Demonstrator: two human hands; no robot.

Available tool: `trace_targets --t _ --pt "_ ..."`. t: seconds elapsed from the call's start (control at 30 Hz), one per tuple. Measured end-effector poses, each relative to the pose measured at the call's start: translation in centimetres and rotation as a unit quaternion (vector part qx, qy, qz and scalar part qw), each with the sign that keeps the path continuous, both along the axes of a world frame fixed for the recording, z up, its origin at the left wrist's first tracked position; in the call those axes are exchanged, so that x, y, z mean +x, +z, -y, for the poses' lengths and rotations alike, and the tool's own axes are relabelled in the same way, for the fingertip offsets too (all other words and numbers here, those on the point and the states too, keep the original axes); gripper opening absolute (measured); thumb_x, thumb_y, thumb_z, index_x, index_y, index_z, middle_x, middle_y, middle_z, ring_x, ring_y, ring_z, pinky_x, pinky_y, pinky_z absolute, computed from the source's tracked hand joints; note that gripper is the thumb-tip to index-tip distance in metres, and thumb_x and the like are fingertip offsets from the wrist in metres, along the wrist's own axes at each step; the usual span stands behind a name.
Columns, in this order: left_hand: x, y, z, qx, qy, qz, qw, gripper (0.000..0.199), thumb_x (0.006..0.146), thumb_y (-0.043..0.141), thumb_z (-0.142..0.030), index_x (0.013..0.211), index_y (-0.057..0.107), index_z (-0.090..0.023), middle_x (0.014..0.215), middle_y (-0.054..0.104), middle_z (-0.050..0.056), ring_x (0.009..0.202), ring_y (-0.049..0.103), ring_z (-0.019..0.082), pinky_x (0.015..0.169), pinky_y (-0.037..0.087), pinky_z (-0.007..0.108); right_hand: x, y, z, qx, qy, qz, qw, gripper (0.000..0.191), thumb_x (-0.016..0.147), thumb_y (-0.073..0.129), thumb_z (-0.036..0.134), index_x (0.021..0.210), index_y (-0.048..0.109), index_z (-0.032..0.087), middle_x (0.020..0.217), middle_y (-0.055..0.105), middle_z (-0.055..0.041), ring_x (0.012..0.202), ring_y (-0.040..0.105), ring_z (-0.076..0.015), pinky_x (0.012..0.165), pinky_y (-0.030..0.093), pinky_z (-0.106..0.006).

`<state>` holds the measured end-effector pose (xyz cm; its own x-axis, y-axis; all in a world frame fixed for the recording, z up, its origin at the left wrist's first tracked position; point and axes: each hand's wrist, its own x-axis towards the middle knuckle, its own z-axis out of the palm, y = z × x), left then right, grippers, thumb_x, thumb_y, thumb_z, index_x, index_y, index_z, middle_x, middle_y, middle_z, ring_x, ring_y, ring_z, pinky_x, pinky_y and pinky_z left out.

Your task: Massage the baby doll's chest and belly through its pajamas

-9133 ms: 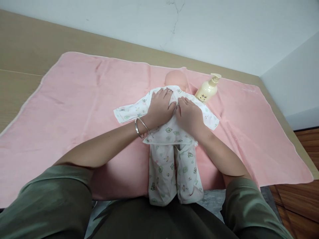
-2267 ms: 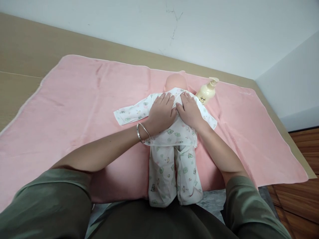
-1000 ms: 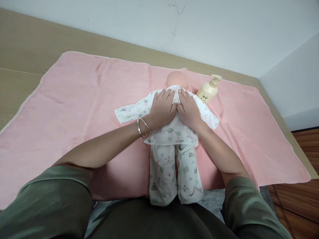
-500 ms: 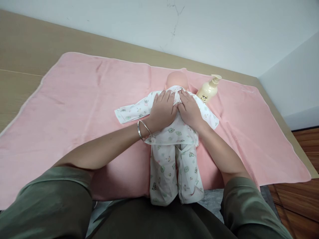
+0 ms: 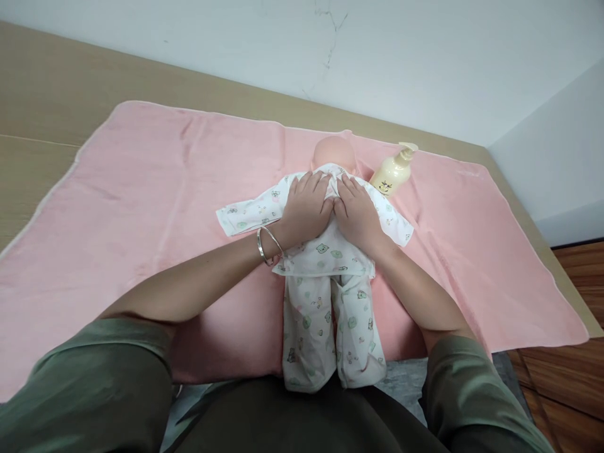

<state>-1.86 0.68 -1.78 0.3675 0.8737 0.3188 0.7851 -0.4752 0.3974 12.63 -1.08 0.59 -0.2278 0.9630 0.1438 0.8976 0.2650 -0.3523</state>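
A baby doll (image 5: 334, 153) lies on a pink blanket, its bald head away from me and its face out of sight. It wears a white printed top (image 5: 325, 255) and matching trousers (image 5: 309, 327), whose ends reach the near edge. My left hand (image 5: 307, 204) rests flat on the upper left of the doll's torso, fingers pointing toward the head. Beside it, my right hand (image 5: 357, 211) lies flat on the upper right, also with fingers stretched out. The thumbs nearly meet in the middle. Neither hand grips anything.
The pink blanket (image 5: 226, 163) is spread over a wooden table (image 5: 56, 69) against a white wall. Right of the doll's head, a cream pump bottle (image 5: 392, 171) leans or lies on the blanket. A metal bangle (image 5: 262, 245) circles my left wrist.
Both hands stay on the doll's torso and have hardly moved. The whole view has shifted very slightly.
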Motion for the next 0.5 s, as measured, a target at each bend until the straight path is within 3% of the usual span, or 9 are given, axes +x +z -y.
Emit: trace_targets --t 0.2,0.5 --pt "0.2 0.2 1.1 0.005 0.004 0.001 1.0 0.055 0.1 0.031 -0.031 0.146 0.044 -0.004 0.158 0.043 0.023 0.15 0.034 0.04 0.122 0.027 0.061 0.9 -0.1 -1.3 0.005 0.016 -0.017 1.0 0.055 0.099 0.03 0.026 0.149 0.046 0.011 0.162 0.041 -0.0144 0.154 0.031 -0.0272 0.126 0.027 -0.053" --pt "-0.2 0.0 -0.5 0.0 -0.013 -0.001 1.0 0.056 0.094 0.032 -0.025 0.146 0.046 -0.006 0.153 0.05 0.02 0.143 0.043 0.036 0.121 0.029 0.058 -0.2 0.4 0.6 -0.02 0.004 0.018 1.0 0.056 0.103 0.028 0.027 0.154 0.039 0.008 0.165 0.034 -0.0156 0.157 0.023 -0.0297 0.128 0.025 -0.052"
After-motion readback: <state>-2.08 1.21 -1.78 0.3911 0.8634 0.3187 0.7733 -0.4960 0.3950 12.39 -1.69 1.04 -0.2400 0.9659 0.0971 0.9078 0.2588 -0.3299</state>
